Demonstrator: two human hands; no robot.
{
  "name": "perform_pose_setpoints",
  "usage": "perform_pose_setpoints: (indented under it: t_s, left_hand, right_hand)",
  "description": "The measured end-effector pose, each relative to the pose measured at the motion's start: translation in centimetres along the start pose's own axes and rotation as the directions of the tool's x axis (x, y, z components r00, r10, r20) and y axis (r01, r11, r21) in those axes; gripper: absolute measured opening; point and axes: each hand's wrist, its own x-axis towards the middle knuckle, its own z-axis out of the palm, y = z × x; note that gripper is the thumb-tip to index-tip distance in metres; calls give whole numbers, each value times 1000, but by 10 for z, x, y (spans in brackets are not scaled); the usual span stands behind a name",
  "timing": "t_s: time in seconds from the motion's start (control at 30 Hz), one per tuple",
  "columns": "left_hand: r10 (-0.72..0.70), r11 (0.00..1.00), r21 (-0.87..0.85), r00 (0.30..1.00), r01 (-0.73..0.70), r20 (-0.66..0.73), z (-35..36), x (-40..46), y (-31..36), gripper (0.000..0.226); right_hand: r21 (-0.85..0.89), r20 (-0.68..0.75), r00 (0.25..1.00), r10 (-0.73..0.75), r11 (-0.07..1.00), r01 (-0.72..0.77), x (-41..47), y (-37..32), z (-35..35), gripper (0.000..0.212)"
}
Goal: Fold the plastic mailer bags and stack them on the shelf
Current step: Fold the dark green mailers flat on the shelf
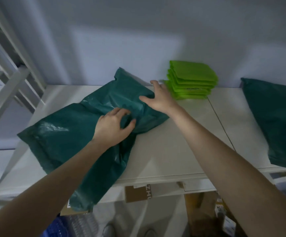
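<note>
A large dark green mailer bag (61, 134) lies crumpled across the white shelf (173, 151), its near end hanging over the front edge. My left hand (113, 125) pinches a fold of it near the middle, fingers curled. My right hand (159, 98) presses flat on the bag's far right part, fingers spread. A stack of several folded bright green mailers (191, 81) stands against the wall just right of my right hand. Another dark green bag (275, 120) lies at the shelf's right end.
White shelf uprights and braces (10, 79) rise at the left. The wall (138, 40) closes the back of the shelf. Cardboard boxes (138, 194) and other goods sit on the level below the front edge.
</note>
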Motion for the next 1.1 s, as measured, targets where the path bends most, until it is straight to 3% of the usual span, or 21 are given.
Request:
perform_pose_setpoints:
  t_s: [0.03,0.1,0.27,0.33,0.4,0.47,0.5,0.53,0.57,0.63,0.7,0.77,0.83,0.87,0.93,1.0,1.1]
  left_hand:
    - [-135,989,-59,991,135,0,-2,1,4,46]
    - [-345,924,-126,928,362,139,-1,8,7,41]
    - [-460,706,-435,829,559,318,7,25,14,56]
    - [-440,689,-477,838,546,324,11,30,23,67]
    - [-460,708,-458,843,538,280,13,32,30,78]
    - [-498,785,-338,853,519,153,10,33,33,75]
    - [-503,821,-259,859,508,91,9,35,34,69]
    - [-490,854,-176,871,489,40,6,35,35,64]
    - [-464,880,-108,886,463,12,2,36,35,59]
    - [-402,914,-47,916,402,21,-4,37,29,49]
    - [-323,942,-62,940,331,114,-9,38,20,36]
    - [-194,975,-63,958,211,211,-7,38,14,26]
    - [-94,991,-71,957,118,275,-5,36,13,19]
    - [-66,992,-82,952,95,299,-4,35,14,16]
    - [-25,995,-87,960,51,277,-3,31,15,19]
    - [-43,999,-17,994,45,101,-2,26,10,28]
    - [-304,952,-13,938,306,-166,-4,20,-10,38]
  right_hand:
    - [39,35,999,37,999,-38,5,0,3,81]
    - [80,96,992,83,993,-91,11,-2,10,96]
    - [-46,156,977,148,989,-142,16,-2,17,107]
    - [2,206,967,150,988,-153,12,0,17,115]
    - [102,246,966,75,989,-103,4,5,18,107]
    - [251,267,964,18,964,-88,-13,11,17,83]
    - [330,288,958,0,939,-99,-25,11,17,59]
    - [363,343,939,3,922,-136,-36,12,17,37]
    - [358,406,914,25,915,-184,-48,12,15,29]
    - [230,533,841,93,941,-249,-69,13,8,47]
    - [194,548,827,130,941,-276,-77,16,-1,65]
    - [234,350,926,140,944,-231,-77,19,-13,63]
    - [198,8,995,101,975,-100,-66,24,-25,51]
    - [128,-137,989,58,991,-40,-59,28,-28,43]
    - [9,-239,971,10,1000,-8,-42,34,-32,26]
    - [26,-113,993,43,999,-41,-28,39,-29,31]
    - [170,149,971,185,963,-209,-14,41,-18,60]
